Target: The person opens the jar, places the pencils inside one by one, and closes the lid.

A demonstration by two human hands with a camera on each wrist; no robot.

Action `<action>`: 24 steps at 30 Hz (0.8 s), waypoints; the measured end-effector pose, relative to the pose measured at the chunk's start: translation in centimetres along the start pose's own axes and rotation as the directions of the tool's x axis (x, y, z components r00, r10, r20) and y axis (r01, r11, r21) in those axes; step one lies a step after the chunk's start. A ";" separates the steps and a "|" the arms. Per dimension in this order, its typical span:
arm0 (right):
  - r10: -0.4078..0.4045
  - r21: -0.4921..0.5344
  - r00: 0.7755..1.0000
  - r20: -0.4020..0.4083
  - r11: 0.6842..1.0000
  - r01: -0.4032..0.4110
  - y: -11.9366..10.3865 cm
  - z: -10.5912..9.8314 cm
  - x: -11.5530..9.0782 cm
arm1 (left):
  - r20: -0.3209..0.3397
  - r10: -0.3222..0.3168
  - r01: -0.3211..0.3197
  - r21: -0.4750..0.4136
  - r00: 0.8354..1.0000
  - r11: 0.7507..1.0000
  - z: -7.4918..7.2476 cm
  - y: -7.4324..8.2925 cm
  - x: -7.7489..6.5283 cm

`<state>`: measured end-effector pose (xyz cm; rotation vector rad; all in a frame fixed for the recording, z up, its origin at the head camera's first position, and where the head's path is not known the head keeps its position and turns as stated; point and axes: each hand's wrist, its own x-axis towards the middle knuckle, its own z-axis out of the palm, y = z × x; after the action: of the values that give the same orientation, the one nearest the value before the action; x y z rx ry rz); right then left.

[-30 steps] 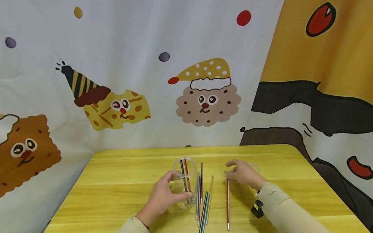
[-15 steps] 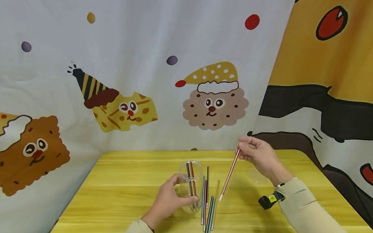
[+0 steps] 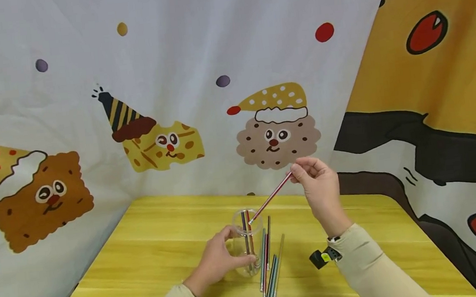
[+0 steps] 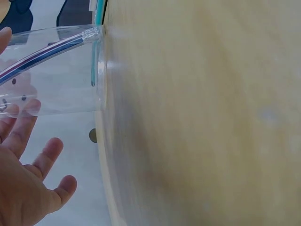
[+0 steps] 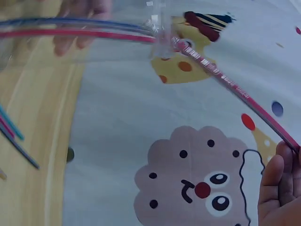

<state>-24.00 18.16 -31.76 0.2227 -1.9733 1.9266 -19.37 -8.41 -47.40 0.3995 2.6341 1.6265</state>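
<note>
My left hand [image 3: 218, 261] grips an upright clear plastic jar [image 3: 241, 248], thumb on the near side and fingers on the far side. Inside the jar stand a dark blue pencil [image 3: 246, 239] and a red pencil. High on the right, my right hand [image 3: 320, 193] pinches another red pencil [image 3: 272, 197] near its upper end. This pencil slants down to the left, with its lower tip over the jar's mouth. In the right wrist view, the tip of the held pencil [image 5: 237, 90] overlaps the jar's rim [image 5: 162, 28].
Several loose pencils [image 3: 271, 272], teal, red and dark, lie in a bunch just right of the jar on the yellow wood-grain table [image 3: 153, 252]. A thin pale stick [image 3: 280, 261] lies beside them. A printed cloth [image 3: 187, 67] hangs behind the table.
My right hand has lifted the red pencil from the table, raised it and brought its lower tip left to the jar's mouth. My left hand has kept its hold on the jar.
</note>
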 end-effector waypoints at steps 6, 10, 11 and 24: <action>-0.107 -0.278 0.988 0.111 0.951 0.134 1.2 1.2 -1.4 | -0.002 -0.010 0.010 -0.003 1.000 1.000 0.8 -0.2 -0.5; -0.151 -0.365 0.953 0.263 0.899 0.243 1.8 2.6 -2.6 | -0.009 -0.024 0.024 0.001 1.000 1.000 1.1 -0.5 -0.6; -0.157 -0.379 0.943 0.294 0.887 0.265 1.9 2.8 -2.8 | -0.008 -0.022 0.022 -0.003 1.000 1.000 1.2 -0.5 -0.5; -0.140 -0.443 0.860 0.491 0.810 0.385 3.1 5.1 -3.6 | -0.019 0.018 -0.018 0.003 1.000 1.000 0.4 -0.6 0.6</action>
<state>-22.65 12.77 -35.93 0.7955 -2.5086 1.1491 -19.99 -8.14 -48.05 0.4108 2.6549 1.6403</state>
